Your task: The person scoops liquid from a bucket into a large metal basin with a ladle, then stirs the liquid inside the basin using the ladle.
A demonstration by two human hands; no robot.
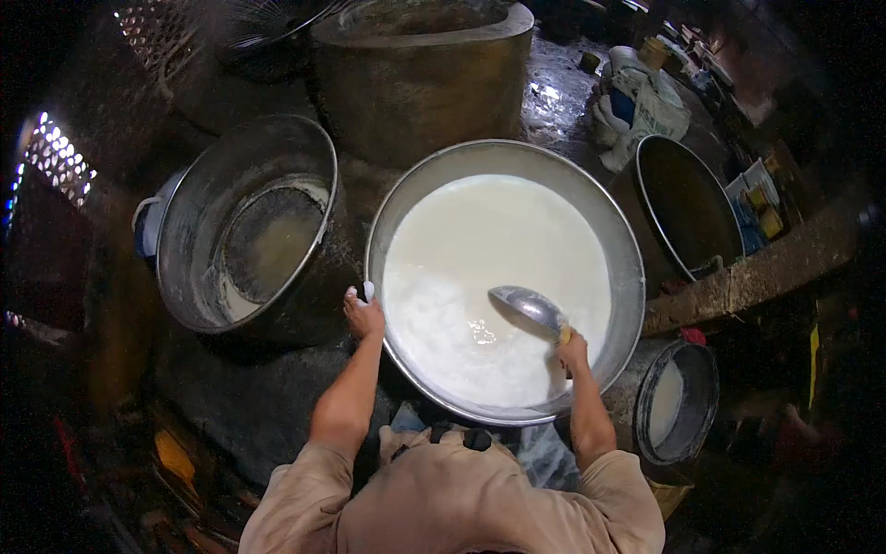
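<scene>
A wide metal pan (629,235) full of white liquid, foamy at its lower left, stands in front of me. My right hand (572,353) is closed on the handle of a metal ladle (528,305), whose bowl is over the liquid near the middle of the pan. At the pan's left rim is my left hand (365,314), its fingers bent around something small and white that I cannot make out.
To the left is a deep metal pot (194,222) with residue inside. A large round vat (425,92) stands behind the pan. On the right are a dark-filled pot (688,203), a wooden beam (766,277), a smaller bucket (706,397) and sacks (655,115).
</scene>
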